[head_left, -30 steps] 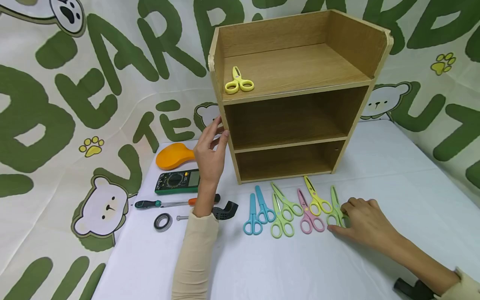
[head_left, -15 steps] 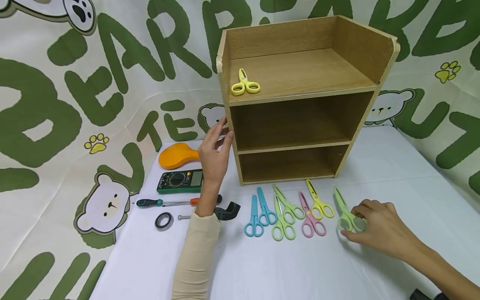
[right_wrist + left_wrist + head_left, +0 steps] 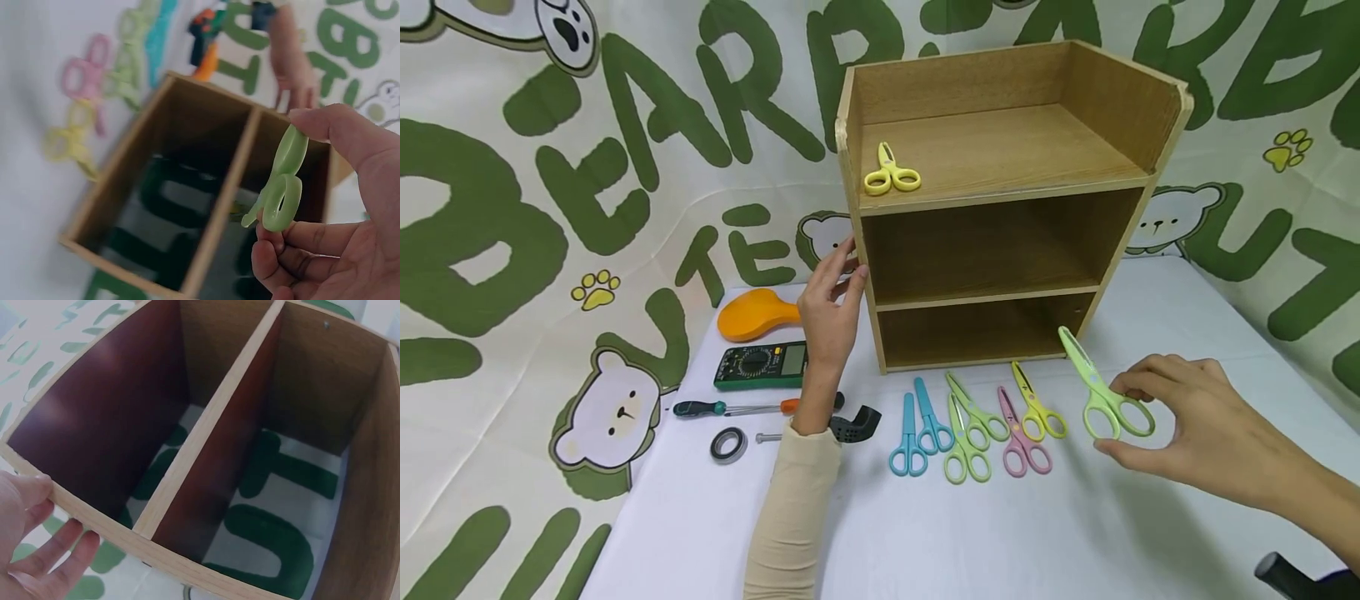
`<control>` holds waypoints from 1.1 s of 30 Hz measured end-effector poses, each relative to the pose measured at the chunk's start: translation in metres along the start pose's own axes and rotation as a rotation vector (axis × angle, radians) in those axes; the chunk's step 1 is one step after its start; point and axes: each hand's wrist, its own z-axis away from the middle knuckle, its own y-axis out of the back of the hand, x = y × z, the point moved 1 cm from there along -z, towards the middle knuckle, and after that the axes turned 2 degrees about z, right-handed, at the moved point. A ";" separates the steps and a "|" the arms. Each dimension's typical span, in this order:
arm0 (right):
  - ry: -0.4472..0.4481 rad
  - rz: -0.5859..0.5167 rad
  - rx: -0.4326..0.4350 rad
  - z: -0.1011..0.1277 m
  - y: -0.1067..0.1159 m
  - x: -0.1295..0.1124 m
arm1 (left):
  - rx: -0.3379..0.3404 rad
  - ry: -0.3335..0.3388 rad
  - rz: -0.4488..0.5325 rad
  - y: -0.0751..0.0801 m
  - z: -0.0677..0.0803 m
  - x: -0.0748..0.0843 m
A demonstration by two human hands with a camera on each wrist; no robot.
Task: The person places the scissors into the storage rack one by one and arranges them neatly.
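My right hand [image 3: 1210, 429] pinches a pair of light green scissors [image 3: 1102, 392] by the handle loops, off the table, blades pointing up and away. In the right wrist view thumb and fingers hold the handles of these green scissors [image 3: 290, 156]. My left hand [image 3: 831, 325] rests against the left side of a wooden shelf [image 3: 1000, 150], thumb at its front edge and fingers along the outside. Yellow scissors [image 3: 891, 177] lie on the shelf's top board. Before the shelf lie blue scissors [image 3: 908, 437], green scissors [image 3: 962, 446], pink scissors [image 3: 1018, 433] and yellow scissors [image 3: 1037, 408].
Left of the shelf lie an orange paddle-shaped thing [image 3: 756, 315], a multimeter [image 3: 760, 364], a screwdriver [image 3: 700, 408], a tape roll [image 3: 728, 445] and a black-handled tool [image 3: 857, 425]. Printed cloth hangs behind; a black object [image 3: 1285, 575] shows at lower right.
My right hand has taken hold of the rightmost green scissors and lifted them off the table, moving right and up. The left hand stays at the shelf's side; the head view shifted slightly.
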 end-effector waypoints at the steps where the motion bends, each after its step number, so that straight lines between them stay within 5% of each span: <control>1: 0.016 -0.005 0.010 -0.005 0.006 -0.003 | 0.000 0.000 -0.001 0.000 0.000 -0.001; 12: 0.093 -0.016 0.034 -0.069 0.056 -0.027 | 0.002 -0.017 0.007 0.001 0.002 -0.004; 23: 0.120 -0.020 -0.015 -0.148 0.079 -0.041 | 0.008 -0.034 0.022 -0.001 0.002 -0.003; 33: 0.102 -0.030 -0.023 -0.217 0.079 -0.053 | 0.008 -0.022 0.022 -0.002 0.003 -0.036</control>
